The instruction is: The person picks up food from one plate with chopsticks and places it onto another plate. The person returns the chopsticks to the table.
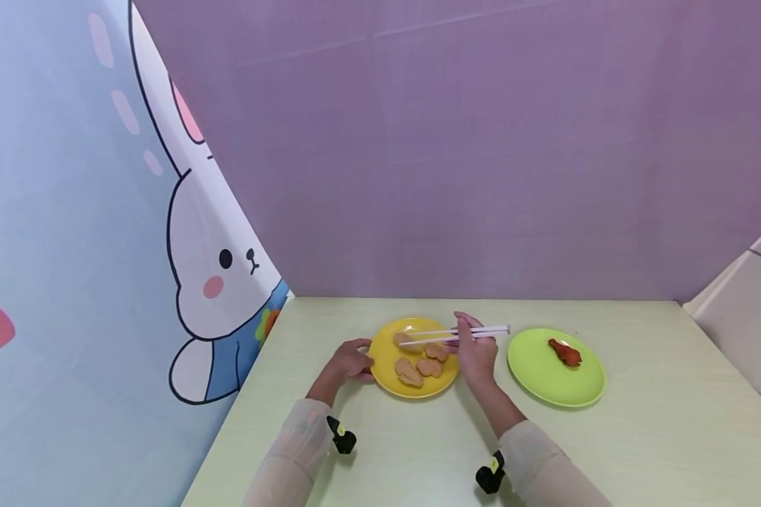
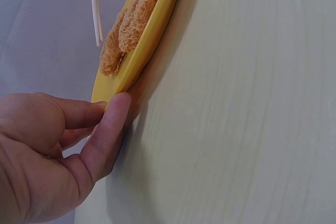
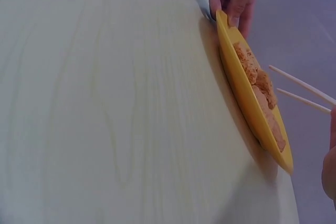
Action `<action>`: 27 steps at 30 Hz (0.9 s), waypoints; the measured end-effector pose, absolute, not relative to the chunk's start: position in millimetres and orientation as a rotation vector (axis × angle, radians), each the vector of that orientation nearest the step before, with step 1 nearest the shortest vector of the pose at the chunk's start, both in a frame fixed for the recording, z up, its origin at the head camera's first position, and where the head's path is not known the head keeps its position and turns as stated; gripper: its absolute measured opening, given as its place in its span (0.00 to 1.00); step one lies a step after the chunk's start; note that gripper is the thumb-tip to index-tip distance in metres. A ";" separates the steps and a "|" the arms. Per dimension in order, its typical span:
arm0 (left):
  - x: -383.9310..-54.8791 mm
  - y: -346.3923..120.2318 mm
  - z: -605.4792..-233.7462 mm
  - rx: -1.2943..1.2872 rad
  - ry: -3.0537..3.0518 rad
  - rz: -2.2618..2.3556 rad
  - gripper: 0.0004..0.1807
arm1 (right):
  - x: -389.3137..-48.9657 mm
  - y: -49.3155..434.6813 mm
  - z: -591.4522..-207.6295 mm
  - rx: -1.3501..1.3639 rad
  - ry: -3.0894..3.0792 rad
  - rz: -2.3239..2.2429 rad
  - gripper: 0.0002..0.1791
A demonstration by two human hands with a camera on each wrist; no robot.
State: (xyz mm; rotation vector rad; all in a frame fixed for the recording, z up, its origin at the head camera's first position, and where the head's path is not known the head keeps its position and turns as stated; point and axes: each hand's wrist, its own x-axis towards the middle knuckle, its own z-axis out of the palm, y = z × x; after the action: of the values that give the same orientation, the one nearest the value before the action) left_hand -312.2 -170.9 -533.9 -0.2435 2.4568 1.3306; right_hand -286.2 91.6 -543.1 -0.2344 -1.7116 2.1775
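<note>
A yellow plate [image 1: 385, 360] stands on the table, carrying several pieces of fried chicken [image 1: 409, 373]. My left hand [image 1: 350, 362] pinches the plate's left rim between thumb and fingers, as the left wrist view [image 2: 58, 145] shows up close. White chopsticks [image 1: 496, 330] are held in my right hand [image 1: 478, 358], which is at the plate's right side. Their tips reach over the plate near the upper-left piece. In the right wrist view the chopsticks [image 3: 304, 86] stand a little apart, nothing between them, above the chicken [image 3: 262, 90]. Most of the right hand is outside that view.
To the right, a green plate [image 1: 539, 373] bears a reddish-brown drumstick [image 1: 566, 353]. The pale wooden table [image 1: 412, 451] ends at a purple cloth backdrop [image 1: 469, 176]. A blue cloth with a rabbit drawing [image 1: 209, 211] hangs at the left.
</note>
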 end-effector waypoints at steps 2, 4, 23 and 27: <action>-311.1 -170.6 -533.5 -0.237 2.437 1.366 0.29 | -285.6 95.0 -543.0 -0.227 -1.704 2.185 0.21; -310.0 -170.3 -532.9 -0.234 2.416 1.397 0.30 | -285.5 98.9 -542.8 -0.228 -1.697 2.198 0.22; -311.0 -173.0 -534.9 -0.236 2.422 1.394 0.31 | -273.2 147.8 -530.7 -0.214 -1.755 2.111 0.21; -309.9 -172.1 -533.3 -0.233 2.423 1.392 0.31 | -270.7 158.6 -527.2 -0.223 -1.745 2.100 0.21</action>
State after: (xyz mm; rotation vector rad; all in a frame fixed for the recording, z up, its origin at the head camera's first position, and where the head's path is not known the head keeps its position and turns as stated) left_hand -309.9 -172.1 -533.3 -0.2333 2.4229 1.3919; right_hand -270.7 158.6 -527.2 -0.2235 -1.7445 2.1004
